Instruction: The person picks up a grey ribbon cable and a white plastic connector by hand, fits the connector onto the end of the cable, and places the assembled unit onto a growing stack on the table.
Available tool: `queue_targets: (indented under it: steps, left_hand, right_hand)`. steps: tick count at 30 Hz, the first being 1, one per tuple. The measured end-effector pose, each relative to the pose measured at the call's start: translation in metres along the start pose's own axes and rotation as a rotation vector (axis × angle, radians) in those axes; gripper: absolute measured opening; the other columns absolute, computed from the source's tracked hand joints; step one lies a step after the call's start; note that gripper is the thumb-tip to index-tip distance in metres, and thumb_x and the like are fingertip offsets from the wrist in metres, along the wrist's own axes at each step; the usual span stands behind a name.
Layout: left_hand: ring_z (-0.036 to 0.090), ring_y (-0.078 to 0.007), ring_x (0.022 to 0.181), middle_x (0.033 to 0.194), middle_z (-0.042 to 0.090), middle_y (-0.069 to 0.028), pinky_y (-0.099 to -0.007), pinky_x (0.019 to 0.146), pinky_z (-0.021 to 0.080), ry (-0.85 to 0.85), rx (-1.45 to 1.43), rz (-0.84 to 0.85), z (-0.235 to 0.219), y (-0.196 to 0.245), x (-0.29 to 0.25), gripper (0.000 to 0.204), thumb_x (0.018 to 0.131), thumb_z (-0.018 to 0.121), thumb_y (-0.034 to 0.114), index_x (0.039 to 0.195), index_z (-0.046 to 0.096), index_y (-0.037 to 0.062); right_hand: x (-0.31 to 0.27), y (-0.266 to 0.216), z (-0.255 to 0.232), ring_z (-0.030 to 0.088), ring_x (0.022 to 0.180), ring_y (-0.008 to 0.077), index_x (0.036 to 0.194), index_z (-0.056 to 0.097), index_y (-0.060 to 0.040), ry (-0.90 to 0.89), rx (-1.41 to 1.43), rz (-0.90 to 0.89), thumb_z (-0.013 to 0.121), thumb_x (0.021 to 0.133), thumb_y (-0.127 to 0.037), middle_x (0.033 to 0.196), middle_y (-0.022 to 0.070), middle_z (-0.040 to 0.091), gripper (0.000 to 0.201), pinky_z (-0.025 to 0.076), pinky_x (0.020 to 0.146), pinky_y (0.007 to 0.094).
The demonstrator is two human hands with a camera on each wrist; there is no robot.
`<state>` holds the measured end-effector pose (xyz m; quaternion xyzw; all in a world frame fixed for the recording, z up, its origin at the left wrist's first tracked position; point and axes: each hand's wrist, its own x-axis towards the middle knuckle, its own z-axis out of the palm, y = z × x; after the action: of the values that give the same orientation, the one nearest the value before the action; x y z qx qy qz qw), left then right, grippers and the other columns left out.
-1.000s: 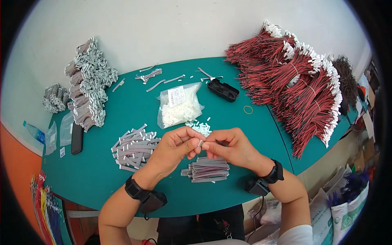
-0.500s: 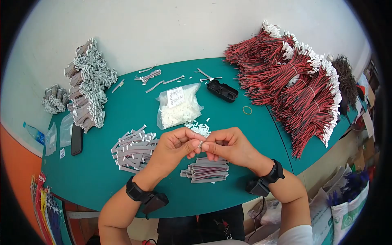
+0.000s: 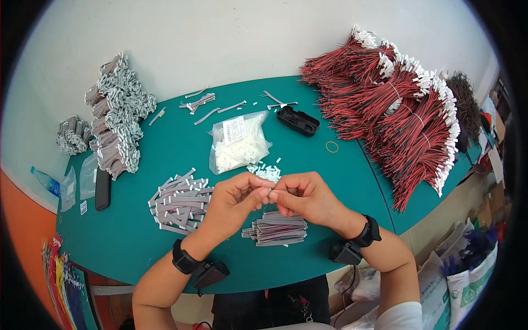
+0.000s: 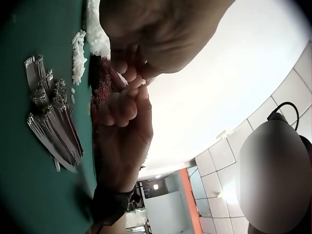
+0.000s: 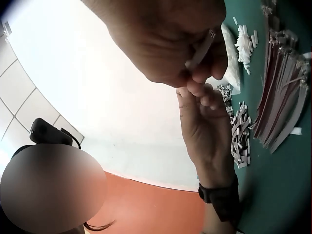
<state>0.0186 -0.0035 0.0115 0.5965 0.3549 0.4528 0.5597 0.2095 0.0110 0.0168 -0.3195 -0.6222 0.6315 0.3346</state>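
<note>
In the head view my left hand [image 3: 234,199] and right hand [image 3: 308,197] meet fingertip to fingertip above the table. A short grey ribbon cable [image 5: 201,53] lies in the curled fingers of the right hand, seen in the right wrist view. The left wrist view has a small white connector housing [image 4: 142,83] between the touching fingertips, where the left thumb and index finger pinch it. Fingers cover most of the join. Below the hands is a stack of grey ribbon cables [image 3: 278,229]; just beyond them lies a small heap of white housings [image 3: 265,171].
A clear bag of white housings [image 3: 239,144] lies beyond the heap. Ribbon cables with white ends [image 3: 179,201] spread at left, near a bundled pile [image 3: 118,113]. Red and black wire bundles [image 3: 390,104] fill the right. A black case [image 3: 298,121] sits at the back.
The fingertips have closed further over the small piece between them, whose grey end showed earlier and is now mostly covered. Both hands stay in nearly the same place.
</note>
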Motion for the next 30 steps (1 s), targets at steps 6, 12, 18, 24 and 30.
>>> queue_targets:
  steps: [6, 12, 18, 24, 30]
  left_hand:
    - [0.045, -0.0054, 0.064, 0.071, 0.052, 0.0009, -0.0202, 0.058, 0.037, -0.035, 0.184, 0.02, -0.007, 0.01, 0.003, 0.025, 0.097, 0.045, 0.026, 0.099, 0.055, 0.0032]
    - [0.035, -0.0073, 0.062, 0.067, 0.039, 0.0015, -0.0222, 0.054, 0.031, -0.149, 0.427, 0.084, -0.013, 0.004, 0.001, 0.029, 0.098, 0.042, 0.028, 0.082, 0.045, 0.0047]
    - [0.033, -0.0091, 0.061, 0.064, 0.036, -0.0004, -0.0243, 0.054, 0.031, -0.216, 0.497, 0.073, -0.015, 0.011, 0.002, 0.031, 0.098, 0.041, 0.028, 0.08, 0.044, 0.0032]
    - [0.034, -0.0106, 0.06, 0.063, 0.037, -0.0014, -0.0264, 0.054, 0.032, -0.245, 0.513, 0.074, -0.014, 0.012, 0.001, 0.032, 0.098, 0.041, 0.029, 0.08, 0.044, 0.0022]
    - [0.035, -0.0127, 0.06, 0.063, 0.038, -0.0035, -0.028, 0.055, 0.033, -0.235, 0.556, 0.081, -0.013, 0.012, 0.001, 0.029, 0.097, 0.042, 0.027, 0.081, 0.044, 0.0021]
  right_hand:
    - [-0.002, -0.007, 0.001, 0.043, 0.055, 0.0007, 0.08, 0.059, -0.0028, 0.04, -0.048, 0.004, 0.056, 0.09, -0.014, 0.061, -0.0047, 0.051, 0.016, 0.034, 0.049, 0.0183]
    - [-0.002, 0.002, 0.005, 0.038, 0.056, 0.0012, 0.082, 0.059, -0.0012, 0.02, -0.085, -0.082, 0.056, 0.09, -0.012, 0.06, -0.0061, 0.047, 0.014, 0.032, 0.048, 0.0209]
    - [-0.004, 0.0, 0.005, 0.037, 0.055, 0.0023, 0.081, 0.06, 0.0002, 0.004, -0.124, -0.047, 0.057, 0.089, -0.012, 0.058, -0.0041, 0.047, 0.015, 0.032, 0.047, 0.023]
    - [-0.005, -0.003, 0.001, 0.044, 0.06, 0.0021, 0.09, 0.063, 0.0003, -0.011, -0.205, 0.004, 0.057, 0.091, -0.012, 0.068, -0.0028, 0.054, 0.014, 0.036, 0.051, 0.0193]
    - [-0.003, 0.004, 0.004, 0.036, 0.053, 0.0041, 0.079, 0.059, 0.0008, 0.014, -0.189, -0.074, 0.057, 0.089, -0.012, 0.056, -0.0022, 0.046, 0.017, 0.032, 0.046, 0.0253]
